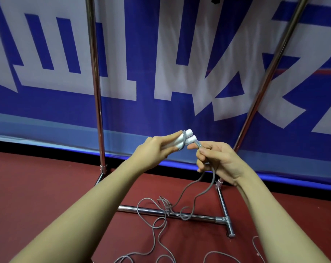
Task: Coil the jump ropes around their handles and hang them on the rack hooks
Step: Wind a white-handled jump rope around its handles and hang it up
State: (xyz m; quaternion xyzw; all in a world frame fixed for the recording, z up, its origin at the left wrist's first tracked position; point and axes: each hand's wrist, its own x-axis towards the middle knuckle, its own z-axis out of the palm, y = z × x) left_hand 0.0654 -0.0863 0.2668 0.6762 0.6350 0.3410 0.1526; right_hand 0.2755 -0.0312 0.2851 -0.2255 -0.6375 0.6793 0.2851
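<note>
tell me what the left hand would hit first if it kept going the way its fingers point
Probably the blue banner behind the rack. The left hand, gripping the white handles, points up and right, between the two chrome uprights; depth is unclear.

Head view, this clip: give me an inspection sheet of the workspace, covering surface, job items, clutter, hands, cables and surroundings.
Surface: dark red floor; no table in view.
Job's things: two white handles held side by side, one turn of grey rope round them; the rest trails to the floor in loose loops, some lying over the rack base bar.
Clutter: nothing seen.
Hands: left hand grips the handles; right hand pinches the rope just below them.
Cables: nothing seen apart from the rope.
Surroundings: two chrome rack uprights; hooks out of frame; blue and white banner behind.
</note>
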